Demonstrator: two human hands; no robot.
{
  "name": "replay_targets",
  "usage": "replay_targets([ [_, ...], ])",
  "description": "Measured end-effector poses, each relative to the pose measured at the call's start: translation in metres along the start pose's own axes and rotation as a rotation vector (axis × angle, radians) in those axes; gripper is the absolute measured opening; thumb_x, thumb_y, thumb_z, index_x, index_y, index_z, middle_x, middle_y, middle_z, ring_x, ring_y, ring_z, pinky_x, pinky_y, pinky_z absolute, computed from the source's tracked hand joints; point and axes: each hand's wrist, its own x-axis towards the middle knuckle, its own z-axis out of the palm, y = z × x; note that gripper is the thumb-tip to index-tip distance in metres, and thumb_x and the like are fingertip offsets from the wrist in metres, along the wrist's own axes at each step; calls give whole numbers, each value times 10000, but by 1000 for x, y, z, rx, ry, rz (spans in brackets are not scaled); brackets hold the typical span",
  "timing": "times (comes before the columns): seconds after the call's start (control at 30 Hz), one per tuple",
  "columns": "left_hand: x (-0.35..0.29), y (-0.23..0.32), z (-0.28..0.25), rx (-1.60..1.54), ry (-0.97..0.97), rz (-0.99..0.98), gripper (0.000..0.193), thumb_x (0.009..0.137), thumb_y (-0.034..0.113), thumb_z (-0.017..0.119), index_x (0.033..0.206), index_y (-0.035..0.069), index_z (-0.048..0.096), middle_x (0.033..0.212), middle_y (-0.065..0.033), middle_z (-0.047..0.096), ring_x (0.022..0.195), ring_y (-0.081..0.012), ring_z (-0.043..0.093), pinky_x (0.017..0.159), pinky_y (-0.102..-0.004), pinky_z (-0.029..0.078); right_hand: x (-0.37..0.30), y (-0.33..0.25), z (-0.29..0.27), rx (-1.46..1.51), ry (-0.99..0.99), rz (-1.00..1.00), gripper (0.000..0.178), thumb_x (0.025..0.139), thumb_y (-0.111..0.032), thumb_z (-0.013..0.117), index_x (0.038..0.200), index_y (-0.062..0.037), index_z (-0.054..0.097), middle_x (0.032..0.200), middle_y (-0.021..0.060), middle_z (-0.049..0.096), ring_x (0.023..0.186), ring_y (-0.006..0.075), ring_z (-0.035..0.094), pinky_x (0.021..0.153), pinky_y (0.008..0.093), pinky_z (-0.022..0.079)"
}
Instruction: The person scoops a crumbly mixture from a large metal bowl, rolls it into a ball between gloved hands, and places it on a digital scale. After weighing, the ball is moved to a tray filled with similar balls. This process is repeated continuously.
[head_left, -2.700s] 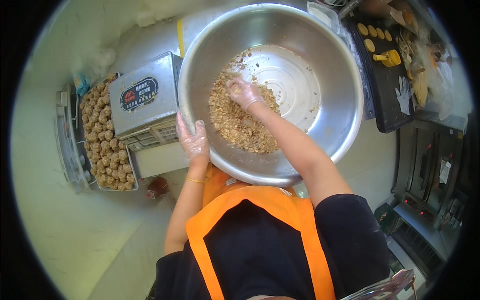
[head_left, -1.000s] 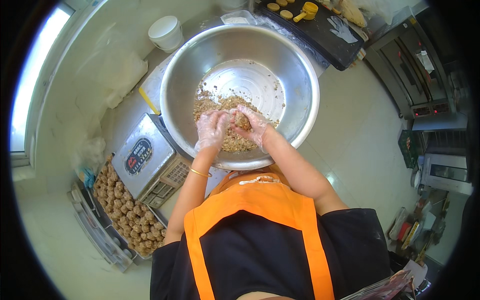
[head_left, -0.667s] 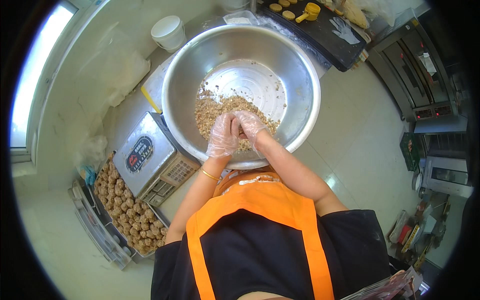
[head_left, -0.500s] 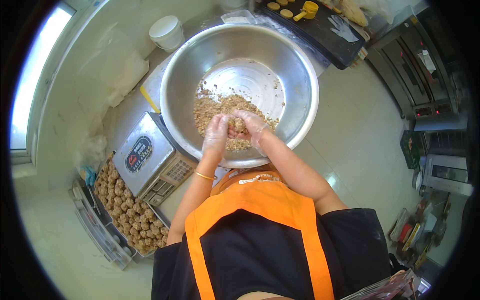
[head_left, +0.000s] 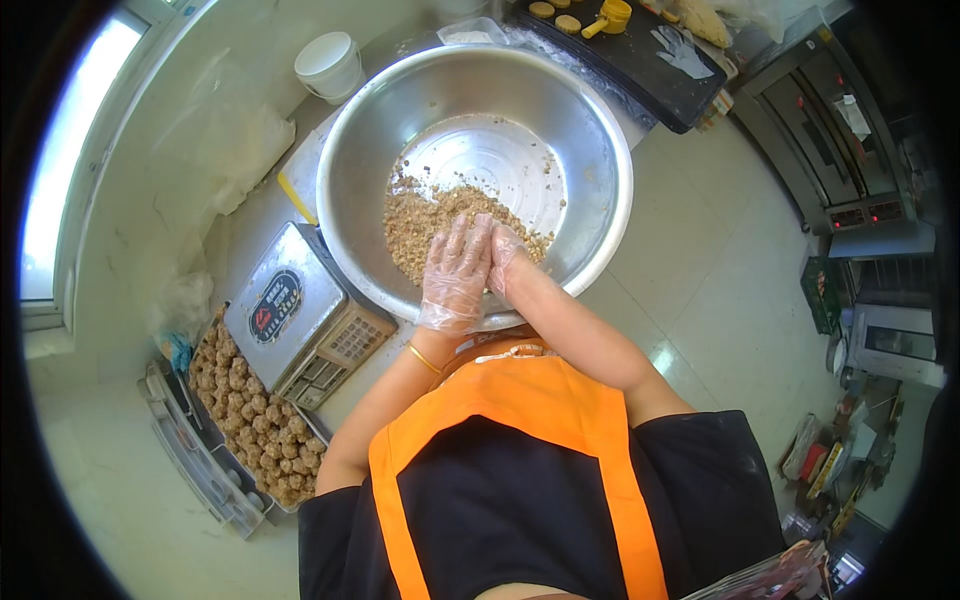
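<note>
My left hand [head_left: 458, 268] and my right hand [head_left: 507, 256], both in clear plastic gloves, are pressed together over the near side of a wide metal basin [head_left: 594, 175]. The back of the left hand faces up with its fingers stretched forward, and the right hand closes against it from the side. Between the palms is a ball of crumbly nut mixture, now hidden by the hands. Loose brown nut mixture [head_left: 415, 228] lies in the near left part of the basin floor. Past it the basin's metal bottom shows, with scattered crumbs.
Left of the basin stands a scale [head_left: 275, 300]. Beside it a tray is heaped with shaped balls [head_left: 262, 425]. A white lidded bucket [head_left: 330, 68] is at the back left. A black baking tray [head_left: 640, 70] holds round pastries, a yellow scoop and a glove. An oven [head_left: 825, 130] stands right.
My hands have gone from cupping the visible ball to pressing together around it. The left hand has turned its back upward and moved over, covering the ball.
</note>
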Motion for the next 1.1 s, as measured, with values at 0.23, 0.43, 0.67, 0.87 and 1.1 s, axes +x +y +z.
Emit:
replay_targets([
  [0.23, 22, -12, -39, -411, -155, -36, 769, 858, 143, 719, 1535, -13, 390, 1483, -127, 536, 1441, -414, 405, 1199, -485, 314, -42, -38, 23, -542, 55, 40, 576, 1029, -610, 470, 1155, -69, 627, 1066, 124, 681, 931, 293, 668, 856, 458, 599],
  [0.43, 28, -36, -38, -583, -178, -168, 749, 811, 297, 831, 1458, 94, 514, 1065, -147, 669, 1079, -364, 576, 1050, -477, 408, -30, -45, -3, -163, -414, 380, 797, 1011, -718, 358, 1367, -30, 541, 1228, 165, 643, 1050, 297, 677, 857, 407, 620],
  [0.67, 16, -9, -31, -316, -36, -236, 582, 775, 308, 832, 1280, 95, 639, 1281, -141, 554, 1197, -340, 487, 1075, -511, 362, -51, -29, 22, -123, -7, 150, 444, 1029, -432, 577, 1265, -57, 612, 1246, 138, 626, 1060, 275, 664, 845, 387, 623],
  [0.87, 13, 1, -16, -160, 121, -167, 573, 780, 229, 797, 1300, 68, 620, 1458, -98, 466, 1338, -340, 419, 1128, -521, 339, -24, -20, 20, -420, 31, -28, 310, 1007, -345, 621, 1185, -99, 682, 1192, 73, 684, 1059, 210, 664, 857, 355, 590],
  [1.1, 18, -6, -23, -219, 52, -127, 601, 802, 208, 793, 1347, 54, 593, 1460, -127, 518, 1403, -375, 417, 1186, -522, 301, -14, -18, 8, -416, -55, -14, 427, 1030, -465, 554, 1225, -99, 659, 1172, 70, 703, 1064, 234, 673, 940, 417, 558],
])
